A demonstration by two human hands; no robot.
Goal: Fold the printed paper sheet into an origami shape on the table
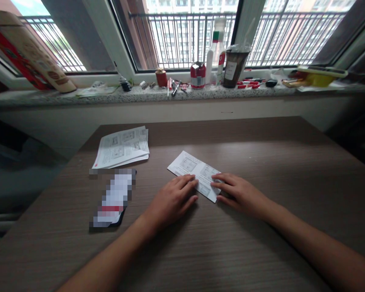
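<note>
A folded printed paper lies slanted on the brown table, in front of both hands. My left hand rests at its lower left edge, fingertips touching the paper and fingers extended. On the paper's right end are the fingertips of my right hand, fingers spread and lying nearly flat. Neither hand grips anything; both press lightly on the sheet or the table beside it.
Printed sheets lie at the table's back left, with a blurred phone-like object nearer. Behind, the windowsill holds a red can, a bottle, a dark cup, tools and a yellow container.
</note>
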